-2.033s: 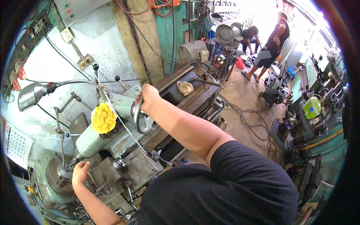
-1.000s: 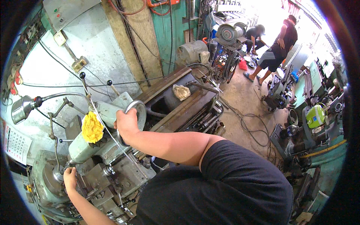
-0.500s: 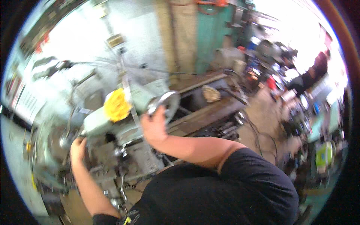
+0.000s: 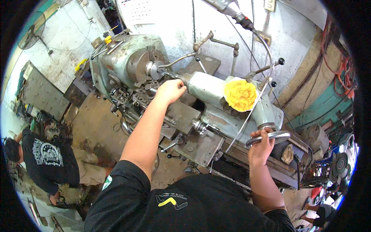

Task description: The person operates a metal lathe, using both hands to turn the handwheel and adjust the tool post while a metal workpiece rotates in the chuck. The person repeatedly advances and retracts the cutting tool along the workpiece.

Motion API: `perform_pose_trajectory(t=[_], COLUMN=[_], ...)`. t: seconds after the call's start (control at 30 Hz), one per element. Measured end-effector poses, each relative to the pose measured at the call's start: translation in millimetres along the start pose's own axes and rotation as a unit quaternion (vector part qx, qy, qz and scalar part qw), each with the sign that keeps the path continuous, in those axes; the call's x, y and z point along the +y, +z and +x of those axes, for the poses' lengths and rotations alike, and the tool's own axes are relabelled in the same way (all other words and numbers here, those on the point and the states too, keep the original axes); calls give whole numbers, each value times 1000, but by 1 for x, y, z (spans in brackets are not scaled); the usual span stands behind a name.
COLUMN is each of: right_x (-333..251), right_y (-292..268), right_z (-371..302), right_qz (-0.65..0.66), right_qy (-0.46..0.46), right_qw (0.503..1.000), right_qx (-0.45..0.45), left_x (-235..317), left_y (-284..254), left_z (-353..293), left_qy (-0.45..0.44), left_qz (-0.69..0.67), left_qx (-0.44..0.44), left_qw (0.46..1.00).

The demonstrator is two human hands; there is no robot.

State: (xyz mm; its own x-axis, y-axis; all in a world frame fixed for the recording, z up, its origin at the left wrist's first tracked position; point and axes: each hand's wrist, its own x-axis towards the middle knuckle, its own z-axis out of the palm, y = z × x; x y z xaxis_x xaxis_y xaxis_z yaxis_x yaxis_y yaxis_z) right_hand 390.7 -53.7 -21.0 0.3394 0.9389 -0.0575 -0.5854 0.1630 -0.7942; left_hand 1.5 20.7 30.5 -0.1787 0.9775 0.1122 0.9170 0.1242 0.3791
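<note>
A metal lathe stands before me. Its chuck [image 4: 140, 65] grips a shiny round metal workpiece [image 4: 156, 70]. A twist drill [image 4: 169, 73] reaches from the tailstock [image 4: 206, 85] to the workpiece's face; whether its tip has entered I cannot tell. My left hand [image 4: 170, 92] is closed beside the drill and the tailstock's front end, fingers curled; what they hold, if anything, is hidden. My right hand [image 4: 262, 147] is wrapped round the rim of the tailstock handwheel [image 4: 279, 135]. A bundled yellow cloth [image 4: 239, 95] lies on top of the tailstock.
Lever handles and the carriage's flat plate [image 4: 201, 149] lie between my arms. A bent coolant pipe [image 4: 181, 59] arches behind the drill. A brownish lump [image 4: 287, 154] rests on the bed's right end. Another person [image 4: 50, 162] in a black shirt is at far left.
The view has swung left and sharpened, bringing the chuck and drill plainly into sight. My right hand stays on the handwheel; my left stays near the tailstock's front end.
</note>
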Motion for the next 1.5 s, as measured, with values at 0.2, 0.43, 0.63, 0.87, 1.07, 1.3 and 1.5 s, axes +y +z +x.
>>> perform_pose_trajectory(t=[0.2, 0.43, 0.63, 0.87, 1.07, 1.3, 1.5], right_x=[1, 9, 30, 74, 77, 77, 80], right_y=[5, -3, -19, -53, -56, -57, -60], right_z=[6, 9, -2, 4, 4, 7, 7], right_qz=[-98, -88, -189, -349, -327, -360, -336], right_qy=[-10, -28, -96, -165, -132, -151, -150], right_qw=[994, 995, 976, 920, 934, 919, 928], right_qx=[42, 37, -48, -62, -58, -65, -61], left_x=[0, 3, 3, 5, 3, 2, 1], left_y=[2, 0, 0, 0, 1, 3, 4], left_z=[0, 0, 0, 0, 1, 1, 2], left_qy=[-16, -28, -34, -30, -26, -26, -33], left_qz=[-4, 0, 18, 29, 30, 26, 19], left_qx=[5, 5, 6, 3, 12, 19, 17], left_qw=[1000, 1000, 999, 999, 999, 999, 999])
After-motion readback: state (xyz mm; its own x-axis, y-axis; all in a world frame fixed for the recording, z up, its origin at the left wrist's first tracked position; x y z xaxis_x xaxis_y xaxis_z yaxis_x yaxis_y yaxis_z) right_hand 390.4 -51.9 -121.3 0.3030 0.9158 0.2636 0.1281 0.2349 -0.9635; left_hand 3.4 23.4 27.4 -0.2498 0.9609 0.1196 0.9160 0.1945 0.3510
